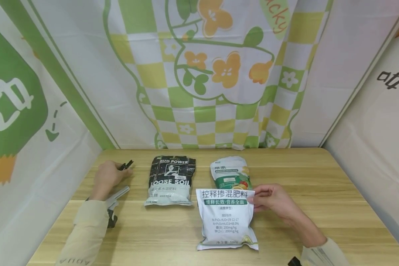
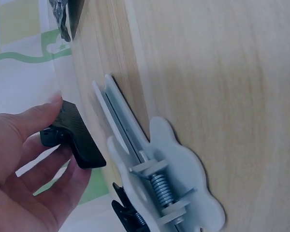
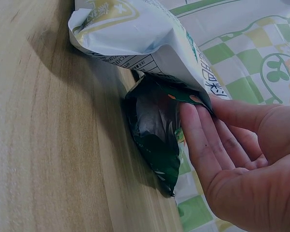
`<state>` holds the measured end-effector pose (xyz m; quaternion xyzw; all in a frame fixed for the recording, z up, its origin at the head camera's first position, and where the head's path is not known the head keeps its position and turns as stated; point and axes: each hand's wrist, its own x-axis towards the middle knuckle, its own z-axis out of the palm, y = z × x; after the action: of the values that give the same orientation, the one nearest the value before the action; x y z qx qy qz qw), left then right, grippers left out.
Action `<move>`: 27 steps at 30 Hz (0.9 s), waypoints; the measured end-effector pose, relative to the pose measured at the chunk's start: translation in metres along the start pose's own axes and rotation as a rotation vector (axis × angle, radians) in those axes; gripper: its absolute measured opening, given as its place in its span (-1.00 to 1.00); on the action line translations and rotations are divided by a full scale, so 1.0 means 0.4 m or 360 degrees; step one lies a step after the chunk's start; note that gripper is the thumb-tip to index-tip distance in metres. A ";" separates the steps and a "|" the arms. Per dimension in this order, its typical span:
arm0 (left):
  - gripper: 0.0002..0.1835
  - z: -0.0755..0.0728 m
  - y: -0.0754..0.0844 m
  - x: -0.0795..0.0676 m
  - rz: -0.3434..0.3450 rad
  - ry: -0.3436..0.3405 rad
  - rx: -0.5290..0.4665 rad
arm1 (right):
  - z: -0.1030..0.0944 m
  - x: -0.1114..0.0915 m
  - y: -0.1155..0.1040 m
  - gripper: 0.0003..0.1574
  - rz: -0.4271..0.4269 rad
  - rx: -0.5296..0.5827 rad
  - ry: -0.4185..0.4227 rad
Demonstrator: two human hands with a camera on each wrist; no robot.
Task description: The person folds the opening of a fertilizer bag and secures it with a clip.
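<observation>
My left hand (image 1: 109, 176) is over the table's left side, pinching a black clip (image 2: 77, 133) between thumb and fingers. Just beside it lies a pale grey spring clip (image 2: 183, 174) with scalloped handles and a long straight jaw. A smaller black clip (image 2: 128, 208) shows partly behind the grey one. With thumb and fingers, my right hand (image 1: 276, 201) grips the upper right corner of a white fertilizer bag (image 1: 227, 221), which faces me with its printed side. A white-and-green bag (image 1: 231, 171) stands right behind it, its lower part hidden in the head view.
Left of the white bag, a black-and-white soil bag (image 1: 171, 181) lies on the wooden table (image 1: 319, 177). Printed cloth (image 1: 216, 122) hangs behind the table's far edge, and pale panels rise at both sides.
</observation>
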<state>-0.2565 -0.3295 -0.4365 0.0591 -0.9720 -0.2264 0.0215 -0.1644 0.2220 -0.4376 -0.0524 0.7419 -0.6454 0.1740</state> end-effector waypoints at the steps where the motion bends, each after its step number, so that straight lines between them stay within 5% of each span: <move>1: -0.49 -0.001 0.002 -0.002 -0.0002 0.0011 -0.0003 | 0.000 0.000 0.000 -0.68 0.0002 0.0003 0.0000; 13: -0.51 -0.013 0.048 -0.019 0.0091 0.0231 0.0013 | 0.001 -0.001 0.002 -0.67 0.0021 0.0018 0.0025; 27: -0.53 -0.037 0.172 -0.044 0.0223 0.0331 -0.0014 | -0.002 0.000 0.003 -0.63 0.0010 -0.0002 -0.0004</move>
<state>-0.2453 -0.2726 -0.3931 0.0140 -0.9653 -0.2211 0.1381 -0.1644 0.2229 -0.4385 -0.0508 0.7423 -0.6443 0.1768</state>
